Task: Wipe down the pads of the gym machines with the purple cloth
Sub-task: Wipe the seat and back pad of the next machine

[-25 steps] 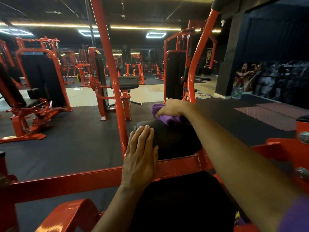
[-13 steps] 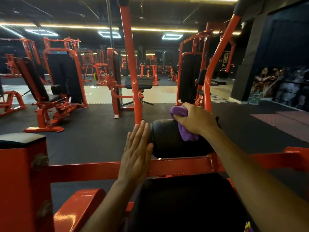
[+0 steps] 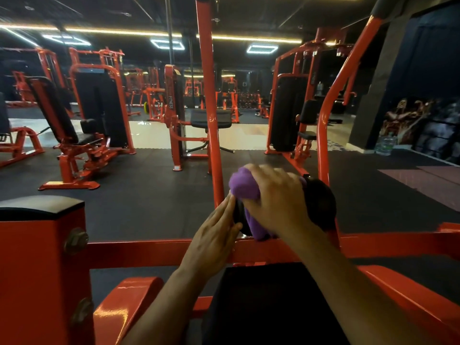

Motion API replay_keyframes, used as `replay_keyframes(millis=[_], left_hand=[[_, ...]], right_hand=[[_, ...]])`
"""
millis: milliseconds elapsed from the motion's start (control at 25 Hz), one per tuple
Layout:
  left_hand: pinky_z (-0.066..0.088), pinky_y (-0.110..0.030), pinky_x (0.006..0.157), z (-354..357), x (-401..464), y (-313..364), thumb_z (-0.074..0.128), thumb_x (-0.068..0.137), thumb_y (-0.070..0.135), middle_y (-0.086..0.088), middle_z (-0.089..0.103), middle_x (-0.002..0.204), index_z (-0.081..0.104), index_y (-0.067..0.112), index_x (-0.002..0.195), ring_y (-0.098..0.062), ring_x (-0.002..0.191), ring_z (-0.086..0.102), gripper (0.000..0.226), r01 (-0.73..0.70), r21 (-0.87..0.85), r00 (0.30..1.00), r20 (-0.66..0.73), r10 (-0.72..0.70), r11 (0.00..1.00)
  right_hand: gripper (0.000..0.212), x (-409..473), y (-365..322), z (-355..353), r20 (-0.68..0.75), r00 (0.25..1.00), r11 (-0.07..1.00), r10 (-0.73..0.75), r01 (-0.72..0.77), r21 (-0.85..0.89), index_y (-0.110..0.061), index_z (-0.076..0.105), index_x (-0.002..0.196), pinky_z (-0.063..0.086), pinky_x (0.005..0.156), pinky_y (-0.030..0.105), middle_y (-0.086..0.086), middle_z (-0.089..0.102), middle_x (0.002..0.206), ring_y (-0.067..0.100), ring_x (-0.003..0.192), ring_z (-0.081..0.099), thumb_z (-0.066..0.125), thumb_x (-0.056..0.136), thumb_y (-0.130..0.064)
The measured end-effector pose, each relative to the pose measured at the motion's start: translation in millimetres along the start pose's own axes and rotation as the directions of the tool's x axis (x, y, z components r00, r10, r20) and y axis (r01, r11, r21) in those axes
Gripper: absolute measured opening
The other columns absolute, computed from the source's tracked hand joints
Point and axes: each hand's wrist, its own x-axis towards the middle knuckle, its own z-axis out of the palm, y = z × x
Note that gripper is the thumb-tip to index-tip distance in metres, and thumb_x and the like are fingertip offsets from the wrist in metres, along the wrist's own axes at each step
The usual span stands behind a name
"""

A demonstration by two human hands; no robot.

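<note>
A right hand (image 3: 276, 197), fingers curled round the purple cloth (image 3: 245, 188), has swept it from the roller pad's (image 3: 321, 202) top down to its near-left end, at 12 o'clock before the wearer. The left hand (image 3: 214, 239), fingers straight, steadies the pad's 9 o'clock end; this roller looks nearly done.
</note>
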Motion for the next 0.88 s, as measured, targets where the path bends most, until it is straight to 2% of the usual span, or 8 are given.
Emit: replay_keyframes(millis=[160,320,440,520,600,720,800,880], left_hand=[[0.019,-0.024,0.127,3.2,-0.3,-12.2,0.035,0.109,0.043,0.016,0.008,0.172,0.01,0.031,0.164,-0.001,0.157,0.013,0.061,-0.043,-0.014,0.999,-0.001,0.043,0.999],[0.025,-0.027,0.126,8.3,-0.2,-5.8,0.034,0.107,0.052,0.014,0.017,0.17,0.02,0.03,0.164,-0.001,0.155,0.02,0.062,0.002,-0.023,0.998,-0.061,-0.004,1.0],[0.027,-0.023,0.121,6.1,2.5,5.6,0.035,0.106,0.055,0.018,0.02,0.167,0.019,0.031,0.164,0.002,0.151,0.021,0.065,0.069,0.015,0.995,-0.078,-0.067,0.998],[0.027,-0.023,0.118,2.8,2.0,11.7,0.037,0.104,0.052,0.019,0.017,0.165,0.016,0.031,0.164,0.006,0.148,0.018,0.067,0.08,0.041,0.994,-0.072,-0.077,0.996],[0.027,-0.023,0.118,0.9,-0.1,15.8,0.038,0.104,0.05,0.02,0.015,0.163,0.014,0.032,0.164,0.007,0.146,0.016,0.067,0.09,0.029,0.994,-0.061,-0.088,0.996],[0.024,-0.023,0.122,-1.6,-0.4,13.5,0.04,0.106,0.047,0.019,0.009,0.168,0.008,0.035,0.163,0.006,0.151,0.012,0.067,0.077,0.016,0.997,-0.01,-0.077,0.997],[0.019,-0.025,0.126,-2.7,-0.8,6.7,0.042,0.108,0.047,0.017,0.002,0.172,0.002,0.034,0.164,0.005,0.155,0.006,0.07,0.051,0.018,0.998,0.044,-0.052,0.999],[0.018,-0.026,0.127,-3.1,-2.3,2.2,0.04,0.107,0.054,0.016,0.003,0.173,0.004,0.031,0.165,0.002,0.156,0.007,0.072,0.054,-0.007,0.996,0.069,-0.053,0.999]], right_hand=[[0.075,-90.5,-0.3,30.8,-0.158,0.981,0.992,-0.113,0.1,-0.082,-0.024,0.041,0.145,0.032,0.114,0.06,0.008,0.045,0.154,0.035,0.143,0.04,0.066,0.077,-0.041],[0.063,-56.7,-3.3,19.6,-0.199,0.975,0.994,-0.1,0.09,-0.057,-0.019,0.05,0.137,0.041,0.108,0.056,0.008,0.057,0.139,0.035,0.129,0.053,0.069,0.079,-0.035],[0.053,41.9,-5.0,-9.9,0.241,0.966,0.992,0.092,-0.11,0.059,-0.021,0.056,0.131,0.049,0.097,0.046,0.002,0.063,0.12,0.024,0.107,0.06,0.069,0.087,-0.046],[0.048,101.3,-2.6,-19.0,0.6,0.764,0.941,0.236,-0.333,0.055,-0.018,0.058,0.128,0.051,0.086,0.038,0.004,0.064,0.106,0.02,0.093,0.062,0.064,0.092,-0.049],[0.047,122.3,-1.3,-16.4,0.708,0.649,0.914,0.279,-0.406,0.012,-0.013,0.061,0.125,0.047,0.079,0.034,0.006,0.061,0.095,0.019,0.085,0.061,0.059,0.096,-0.05],[0.05,91.0,-3.4,-13.8,0.551,0.79,0.948,0.269,-0.317,-0.007,-0.017,0.057,0.129,0.051,0.083,0.036,0.003,0.064,0.102,0.019,0.091,0.063,0.053,0.098,-0.056],[0.056,50.0,-3.4,-8.1,0.249,0.952,0.983,0.177,-0.181,-0.009,-0.023,0.053,0.134,0.052,0.093,0.045,0.002,0.066,0.117,0.025,0.104,0.064,0.054,0.093,-0.062],[0.059,3.3,-7.4,1.9,-0.046,0.996,0.997,0.079,-0.08,-0.023,-0.022,0.055,0.132,0.05,0.096,0.048,0.004,0.067,0.12,0.029,0.108,0.064,0.059,0.088,-0.061]])
